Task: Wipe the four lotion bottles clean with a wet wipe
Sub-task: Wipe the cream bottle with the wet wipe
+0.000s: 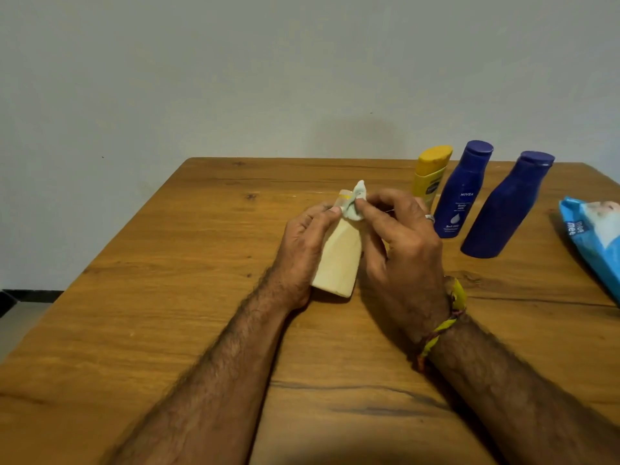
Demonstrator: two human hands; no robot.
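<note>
Cream bottle (pixel 339 260) is getting its cap wiped, mid-table.
The left hand (pixel 302 250) is gripping it steady while the right hand (pixel 402 243) is pinching the wet wipe (pixel 356 203) against the top; three other bottles (pixel 461 193) are waiting far right.

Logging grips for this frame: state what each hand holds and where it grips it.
The left hand grips the cream lotion bottle around its body. The right hand pinches the wet wipe against the bottle's cap end.
</note>
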